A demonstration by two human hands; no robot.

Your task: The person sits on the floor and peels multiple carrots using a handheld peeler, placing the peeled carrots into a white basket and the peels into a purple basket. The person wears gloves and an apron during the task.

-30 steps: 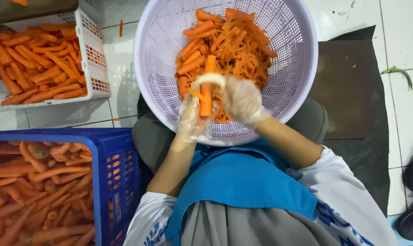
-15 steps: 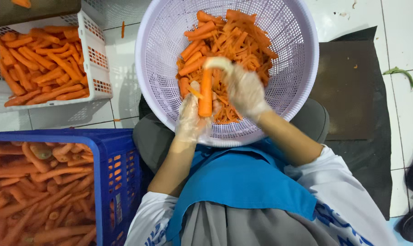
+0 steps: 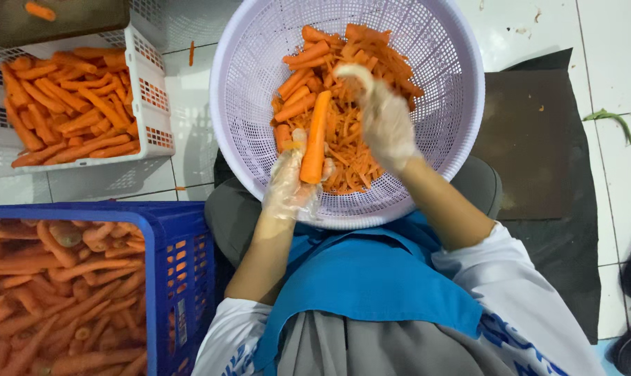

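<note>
At the far left, a blue crate (image 3: 183, 278) holds a heap of carrots with dull, rough skin. Above it, a white crate (image 3: 152, 90) is filled with bright, clean carrots lying in a loose pile. At the top left corner a dark tray (image 3: 65, 21) carries one small orange piece.

In the middle, the left hand (image 3: 291, 188), in a clear plastic glove, is closed around the lower end of a carrot (image 3: 315, 136), which stands out over the round white basket (image 3: 455, 139) resting on the person's lap. The basket holds peeled carrots at the back and a bed of thin orange peelings in front. The right hand (image 3: 385, 118), also gloved, is curled near the carrot's upper end; it seems to grip a small pale tool, though that is hard to make out.

The loose glove could let the carrot slip, I judge, and a blade running toward the left fingers might nick them. The basket, tilted on the knees, could tip.

Further right lies a dark mat (image 3: 531, 139) on the white tiled floor (image 3: 608, 42).
</note>
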